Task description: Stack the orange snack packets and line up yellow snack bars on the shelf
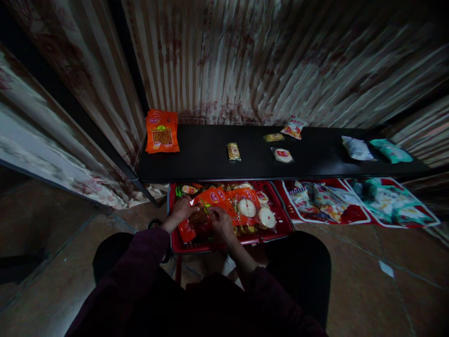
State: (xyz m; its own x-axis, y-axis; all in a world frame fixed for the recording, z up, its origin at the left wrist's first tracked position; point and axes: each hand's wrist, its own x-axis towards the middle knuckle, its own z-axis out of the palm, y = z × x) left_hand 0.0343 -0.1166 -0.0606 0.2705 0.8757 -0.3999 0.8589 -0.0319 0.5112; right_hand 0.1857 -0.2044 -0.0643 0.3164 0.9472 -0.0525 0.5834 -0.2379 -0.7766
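My left hand (183,210) grips the left side of an orange snack packet (199,216) over the red shopping basket (229,243). At the packet's right side is my right hand (220,222), its fingers curled in on that edge; the fingertips are partly hidden. More orange packets lie under and beside it. Round white wrapped crackers (246,208) rest in the basket to the right of my right hand. Small yellow-wrapped snacks show beneath them.
Ahead stands a long black shelf (199,164) with stacked orange packets (162,133) at its left end. Small wrapped snacks (233,152) and bags (358,148) lie along it. More red baskets (366,220) of bagged snacks stand right. A striped curtain (224,70) hangs behind.
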